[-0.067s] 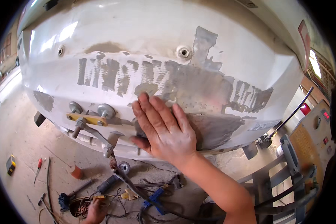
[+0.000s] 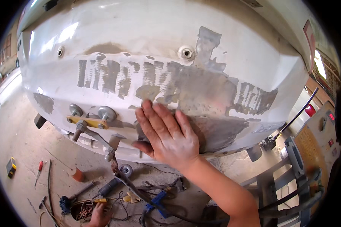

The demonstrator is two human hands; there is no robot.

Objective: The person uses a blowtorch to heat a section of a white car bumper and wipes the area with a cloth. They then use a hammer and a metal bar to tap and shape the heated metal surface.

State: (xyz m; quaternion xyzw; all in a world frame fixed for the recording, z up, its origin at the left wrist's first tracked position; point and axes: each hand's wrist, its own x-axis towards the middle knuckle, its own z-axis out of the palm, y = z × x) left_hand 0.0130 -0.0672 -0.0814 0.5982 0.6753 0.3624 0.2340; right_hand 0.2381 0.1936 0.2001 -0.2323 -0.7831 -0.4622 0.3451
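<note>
My right hand point(image 2: 168, 136) lies with its fingers stretched out along the lower part of a white vehicle body panel point(image 2: 147, 34). The palm faces the panel, and what is under it is hidden. Grey sanded patches point(image 2: 204, 89) spread across the metal around the fingers. Low at the bottom edge, my left hand point(image 2: 99, 216) hangs with its fingers extended and nothing visibly held. It is beside a round container point(image 2: 76, 212) of small copper-coloured pieces. Just beyond its fingertips, a yellow part point(image 2: 100, 200) shows near the dark end of an angle grinder point(image 2: 110, 187).
A yellow bar with bolts and discs point(image 2: 88, 121) is fixed to the panel, and a cable point(image 2: 130, 185) runs from it. On the floor are a blue clamp-like tool point(image 2: 157, 204), a screwdriver point(image 2: 39, 168) and a tape measure point(image 2: 11, 167). A control box point(image 2: 314, 140) stands at the right.
My right hand has shifted very slightly down, its fingers still flat. My left hand has dropped a little and moved slightly right.
</note>
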